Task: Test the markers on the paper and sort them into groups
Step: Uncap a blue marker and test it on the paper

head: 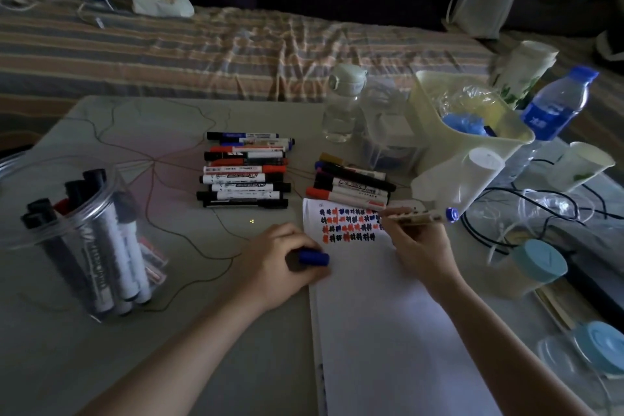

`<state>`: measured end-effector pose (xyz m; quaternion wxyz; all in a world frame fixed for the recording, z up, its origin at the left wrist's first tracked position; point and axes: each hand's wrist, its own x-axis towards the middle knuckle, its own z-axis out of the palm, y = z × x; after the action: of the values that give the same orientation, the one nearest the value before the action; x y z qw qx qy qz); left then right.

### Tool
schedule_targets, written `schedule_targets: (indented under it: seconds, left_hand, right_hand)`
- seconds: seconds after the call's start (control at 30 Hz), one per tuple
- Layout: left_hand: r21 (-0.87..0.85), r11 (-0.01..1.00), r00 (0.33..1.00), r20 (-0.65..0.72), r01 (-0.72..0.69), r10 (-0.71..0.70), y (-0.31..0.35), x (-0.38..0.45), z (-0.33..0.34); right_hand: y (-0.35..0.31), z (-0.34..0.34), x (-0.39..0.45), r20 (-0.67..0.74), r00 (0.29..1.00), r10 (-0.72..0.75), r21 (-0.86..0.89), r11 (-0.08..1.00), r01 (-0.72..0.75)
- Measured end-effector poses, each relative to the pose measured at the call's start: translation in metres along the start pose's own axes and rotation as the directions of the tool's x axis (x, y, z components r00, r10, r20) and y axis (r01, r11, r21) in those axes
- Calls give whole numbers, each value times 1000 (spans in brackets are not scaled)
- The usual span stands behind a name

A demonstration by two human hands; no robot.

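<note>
White paper (388, 314) lies on the grey tabletop (135, 365) in front of the person, its upper part filled with rows of small test marks (349, 224) in red, blue and black. The right hand (418, 246) pinches a marker (418, 215) between curled fingers, with the blue-ended barrel pointing right and the tip at the right end of the marks. The left hand (280, 263) rests on the tabletop just beside the paper's left edge, fingers curled round a blue cap (314, 258). Beyond the paper, a neat group of markers (244, 174) lies side by side in a column, and a smaller group (351, 184) lies just above the paper's top edge, slightly fanned. To the left stands a clear plastic cup (84, 240) holding more markers upright. On the right sit a pale basket (472, 132) with plastic wrappers inside, two water bottles (553, 105), and blue-lidded containers (537, 263). A striped bed (202, 51) runs behind the tabletop.
</note>
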<state>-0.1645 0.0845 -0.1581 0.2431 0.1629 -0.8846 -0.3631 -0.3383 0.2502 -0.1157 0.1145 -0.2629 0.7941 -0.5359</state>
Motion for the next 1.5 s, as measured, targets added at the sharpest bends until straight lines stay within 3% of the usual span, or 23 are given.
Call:
schedule_targets:
  seconds: [0.13,0.33,0.6,0.8,1.37,1.5]
  left_hand:
    - [-17,1000,1000,6,4,-4,-1,1,0]
    - [-34,999,1000,9,21,-20,-2,0,-1]
    - [-30,999,999,31,14,-13,1,0,-5]
    - [-27,1000,999,33,16,-15,2,-1,-6]
    - [10,1000,998,55,28,-28,5,-1,-8]
    - [8,999,998,55,36,-36,8,-1,-9]
  right_hand:
    - [11,0,0,-40,999,19,30,999,-18]
    - [22,4,-7,-189,979,-81,-41,996,74]
    - [29,5,-4,-277,960,-46,-90,996,22]
    - [31,7,-3,-261,965,-23,-171,985,-22]
    - [31,9,-8,-211,968,-138,-190,977,97]
    - [32,9,-7,-254,958,-130,-179,980,85]
